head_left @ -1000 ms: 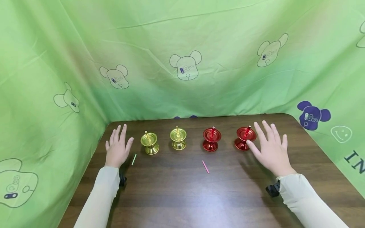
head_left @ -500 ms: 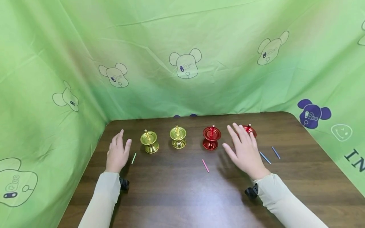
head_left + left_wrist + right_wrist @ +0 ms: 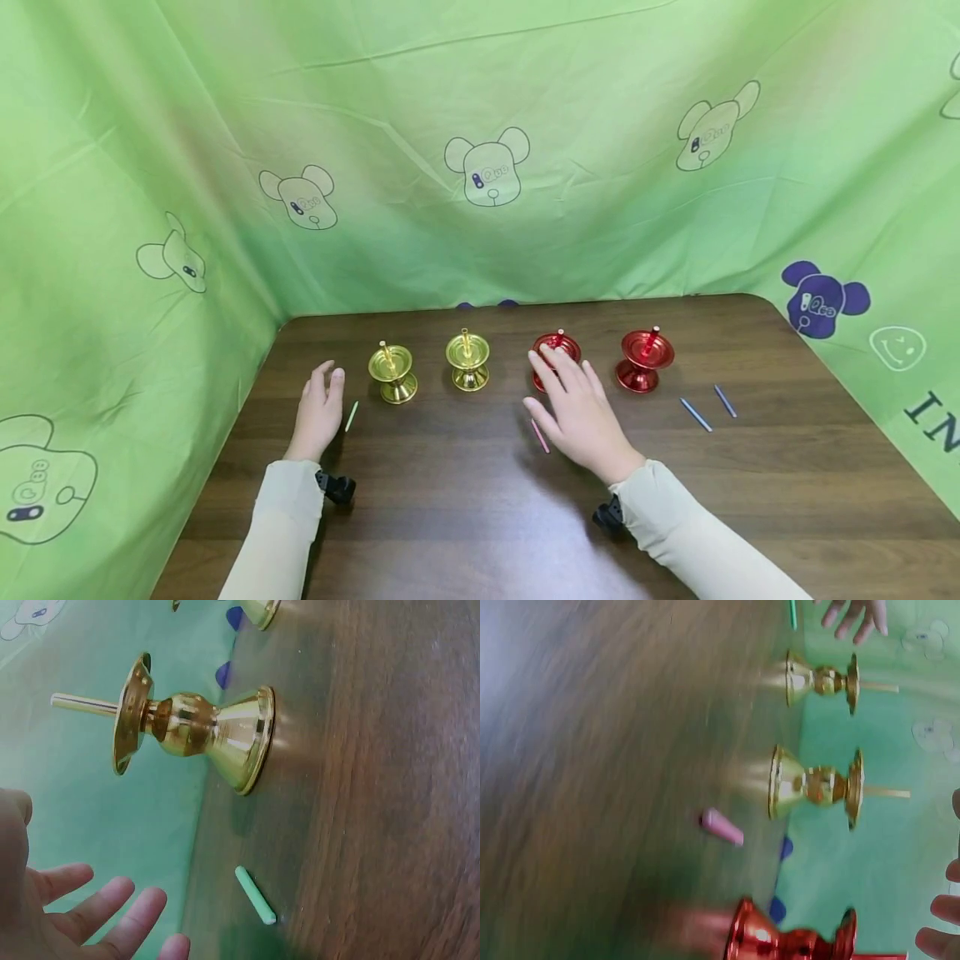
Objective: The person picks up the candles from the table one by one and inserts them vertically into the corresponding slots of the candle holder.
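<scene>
My left hand (image 3: 317,414) hovers at the table's left with loosely bent fingers, holding nothing. Just right of it lies a thin green stick (image 3: 352,416), like a small candle; beyond stands a gold candle holder (image 3: 184,724) with a dish and central post. My right hand (image 3: 581,417), fingers spread and holding nothing, is over the middle-right. It partly covers one red candle holder (image 3: 557,340) and the upper end of a pink stick (image 3: 541,438). In the right wrist view, the pink stick lies near the foot of that red holder.
A second gold holder (image 3: 468,361) and a second red holder (image 3: 645,360) complete a row along the back of the brown table (image 3: 465,517). Two blue sticks (image 3: 696,414) lie at the right. A green printed cloth (image 3: 390,208) hangs behind and at both sides.
My right hand has swept left from the far-right red holder to the other red one, uncovering the blue sticks. My left hand has drawn slightly back, its fingers more bent.
</scene>
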Available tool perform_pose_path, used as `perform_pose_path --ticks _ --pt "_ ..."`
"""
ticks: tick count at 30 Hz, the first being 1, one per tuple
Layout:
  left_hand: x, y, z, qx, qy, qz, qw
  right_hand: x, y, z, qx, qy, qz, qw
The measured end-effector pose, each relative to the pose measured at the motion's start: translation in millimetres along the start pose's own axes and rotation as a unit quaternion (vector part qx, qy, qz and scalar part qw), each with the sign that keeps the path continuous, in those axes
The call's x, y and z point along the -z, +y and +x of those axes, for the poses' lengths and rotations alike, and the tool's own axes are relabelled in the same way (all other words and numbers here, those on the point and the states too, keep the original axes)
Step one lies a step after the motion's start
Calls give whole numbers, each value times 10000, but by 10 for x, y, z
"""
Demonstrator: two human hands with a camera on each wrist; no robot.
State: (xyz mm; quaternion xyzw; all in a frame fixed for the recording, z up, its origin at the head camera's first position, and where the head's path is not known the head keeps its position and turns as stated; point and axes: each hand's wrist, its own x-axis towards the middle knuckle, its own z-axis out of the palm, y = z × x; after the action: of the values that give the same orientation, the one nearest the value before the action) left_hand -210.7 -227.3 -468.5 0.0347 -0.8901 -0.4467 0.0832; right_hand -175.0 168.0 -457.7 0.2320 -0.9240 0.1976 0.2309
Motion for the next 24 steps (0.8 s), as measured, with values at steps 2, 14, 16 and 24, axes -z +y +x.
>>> perform_pose_path --ticks 2,14,16,24 --pt "-1 2 -15 84 -47 -107 9999 -51 -65 18 64 -70 8 10000" --pt "-51 7 -43 523 -344 -16 9980 -329 -350 153 280 -352 309 9985" --pt "-61 0 -45 535 -366 42 9979 -362 -391 184 292 -400 357 9981" --pt "-88 -23 -58 631 -595 454 9952 -437 -599 306 389 -646 428 9962"
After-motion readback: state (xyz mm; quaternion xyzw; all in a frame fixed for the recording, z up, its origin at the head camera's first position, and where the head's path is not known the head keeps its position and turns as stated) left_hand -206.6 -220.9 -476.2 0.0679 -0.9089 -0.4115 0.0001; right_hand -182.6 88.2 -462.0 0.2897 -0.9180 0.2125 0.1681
